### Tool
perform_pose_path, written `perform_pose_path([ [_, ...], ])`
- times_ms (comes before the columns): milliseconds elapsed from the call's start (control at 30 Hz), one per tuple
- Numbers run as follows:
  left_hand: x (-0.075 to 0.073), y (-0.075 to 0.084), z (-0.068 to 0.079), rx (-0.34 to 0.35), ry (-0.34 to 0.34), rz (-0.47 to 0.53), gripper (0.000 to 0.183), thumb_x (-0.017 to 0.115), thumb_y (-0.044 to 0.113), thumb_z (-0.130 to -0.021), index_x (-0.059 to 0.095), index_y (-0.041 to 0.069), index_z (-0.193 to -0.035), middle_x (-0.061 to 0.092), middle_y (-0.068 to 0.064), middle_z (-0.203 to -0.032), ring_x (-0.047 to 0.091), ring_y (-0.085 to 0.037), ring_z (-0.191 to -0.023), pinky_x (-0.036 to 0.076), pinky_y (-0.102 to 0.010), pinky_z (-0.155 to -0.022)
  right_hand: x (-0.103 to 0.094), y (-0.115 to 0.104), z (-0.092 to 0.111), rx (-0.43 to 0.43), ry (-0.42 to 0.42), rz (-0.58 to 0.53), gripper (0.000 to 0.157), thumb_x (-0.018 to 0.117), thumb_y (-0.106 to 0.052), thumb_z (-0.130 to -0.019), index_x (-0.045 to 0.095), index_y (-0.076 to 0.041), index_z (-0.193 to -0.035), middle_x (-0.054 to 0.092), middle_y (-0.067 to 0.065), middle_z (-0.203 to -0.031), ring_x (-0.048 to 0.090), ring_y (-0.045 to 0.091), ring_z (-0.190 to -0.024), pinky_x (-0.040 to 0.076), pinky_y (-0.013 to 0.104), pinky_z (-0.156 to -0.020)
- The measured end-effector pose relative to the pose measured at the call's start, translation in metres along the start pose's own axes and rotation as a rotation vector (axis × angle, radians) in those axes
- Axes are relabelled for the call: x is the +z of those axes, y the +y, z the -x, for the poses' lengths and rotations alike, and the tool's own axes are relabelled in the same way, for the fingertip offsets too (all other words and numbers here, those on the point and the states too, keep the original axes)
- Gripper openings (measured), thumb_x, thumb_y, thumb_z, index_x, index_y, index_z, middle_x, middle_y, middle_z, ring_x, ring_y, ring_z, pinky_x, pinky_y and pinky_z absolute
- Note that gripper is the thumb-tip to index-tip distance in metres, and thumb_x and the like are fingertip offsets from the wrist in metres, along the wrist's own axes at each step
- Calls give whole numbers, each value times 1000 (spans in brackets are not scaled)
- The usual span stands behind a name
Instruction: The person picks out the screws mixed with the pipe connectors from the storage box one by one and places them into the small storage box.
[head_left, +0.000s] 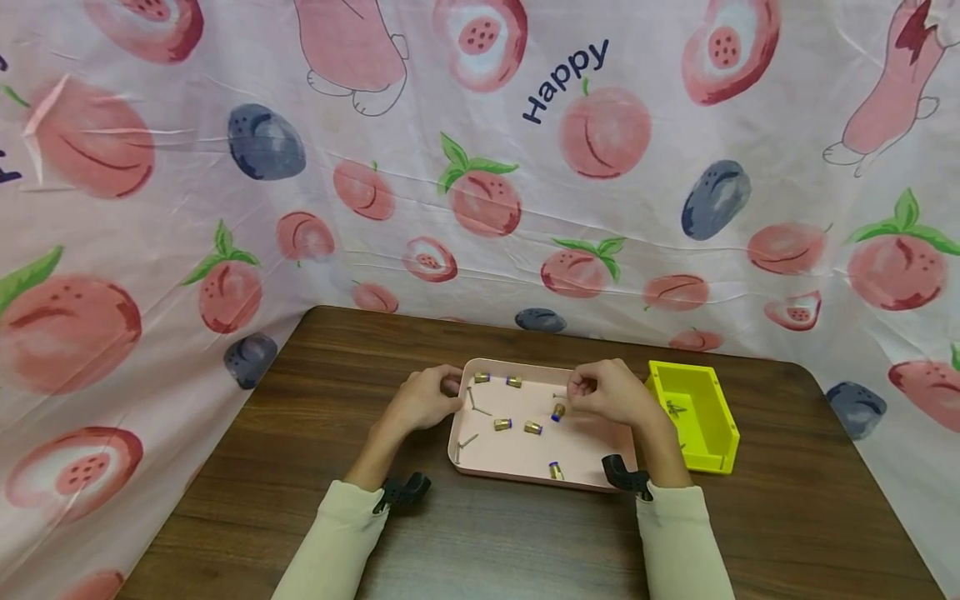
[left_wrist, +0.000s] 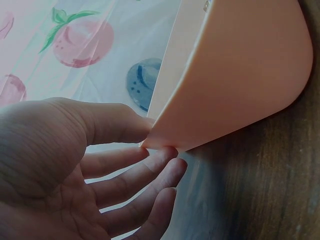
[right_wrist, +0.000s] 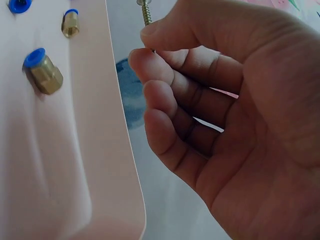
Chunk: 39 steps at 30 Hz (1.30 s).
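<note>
My left hand [head_left: 429,398] holds the left edge of a pink tray [head_left: 517,463]. In the left wrist view, its thumb and index finger pinch the tray's rim at a corner. Over the tray's right side, my right hand [head_left: 611,392] pinches a threaded screw [right_wrist: 146,14] between thumb and forefinger, the other fingers curled below. Several brass fittings with blue collars lie in the tray, such as one fitting [head_left: 502,424] near the middle and another fitting [right_wrist: 45,72] in the right wrist view. Loose screws [head_left: 467,442] lie along the tray's left side.
A yellow bin [head_left: 731,433] stands just right of the tray, with a few screws [head_left: 675,408] inside. Both rest on a dark wooden table [head_left: 300,400]. A fruit-printed curtain [head_left: 480,283] hangs behind and at the sides. Black mounts sit at both wrists.
</note>
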<state>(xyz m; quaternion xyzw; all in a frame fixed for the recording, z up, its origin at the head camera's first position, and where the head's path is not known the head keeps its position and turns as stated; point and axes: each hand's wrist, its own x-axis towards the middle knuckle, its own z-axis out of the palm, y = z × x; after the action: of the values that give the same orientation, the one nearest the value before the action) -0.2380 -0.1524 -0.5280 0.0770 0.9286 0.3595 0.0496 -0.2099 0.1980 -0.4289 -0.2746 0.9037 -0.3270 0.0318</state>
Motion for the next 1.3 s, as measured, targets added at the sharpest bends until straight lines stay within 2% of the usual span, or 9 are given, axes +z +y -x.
perform_pose_path([
  [100, 6, -11, -6, 8, 1, -1, 49, 82, 27, -91, 74, 17, -138, 76, 13, -103, 69, -15, -98, 55, -44, -92, -3, 3, 3, 16, 12, 2, 8, 78, -4, -88, 74, -11, -85, 64, -5, -75, 57, 14, -72, 48, 28, -68],
  [200, 7, -14, -7, 8, 7, -8, 49, 83, 29, -91, 74, 19, -138, 76, 14, -103, 69, -15, -98, 55, -44, -92, -6, 6, 6, 42, 19, -10, 7, 79, -5, -87, 74, -11, -86, 64, -4, -76, 58, 16, -73, 49, 28, -69],
  [467, 8, -13, -6, 27, 11, -18, 47, 80, 28, -90, 75, 21, -136, 76, 17, -98, 71, -12, -96, 55, -41, -90, -13, 16, 15, 53, 41, -16, 6, 79, -5, -90, 75, -10, -88, 64, -4, -78, 58, 16, -74, 50, 27, -71],
  [800, 9, -17, -8, 30, 23, -24, 49, 81, 29, -88, 75, 21, -136, 75, 19, -97, 70, -15, -99, 55, -43, -91, -30, 24, 27, 104, 81, -48, 5, 80, -4, -91, 76, -7, -90, 66, -1, -79, 59, 20, -76, 51, 26, -69],
  [967, 6, -11, -4, 28, 29, -27, 48, 80, 27, -89, 76, 17, -136, 76, 17, -97, 70, -14, -96, 55, -42, -89, -37, 27, 33, 108, 118, -49, 5, 80, -4, -91, 77, -7, -89, 67, -1, -79, 60, 19, -76, 52, 26, -69],
  [1300, -12, 18, 14, 53, 18, -2, 47, 79, 21, -90, 75, 7, -134, 79, 3, -101, 71, -20, -95, 55, -42, -84, -51, 33, 48, 141, 174, -22, 3, 79, -3, -92, 77, -5, -89, 68, 0, -80, 60, 19, -76, 52, 25, -71],
])
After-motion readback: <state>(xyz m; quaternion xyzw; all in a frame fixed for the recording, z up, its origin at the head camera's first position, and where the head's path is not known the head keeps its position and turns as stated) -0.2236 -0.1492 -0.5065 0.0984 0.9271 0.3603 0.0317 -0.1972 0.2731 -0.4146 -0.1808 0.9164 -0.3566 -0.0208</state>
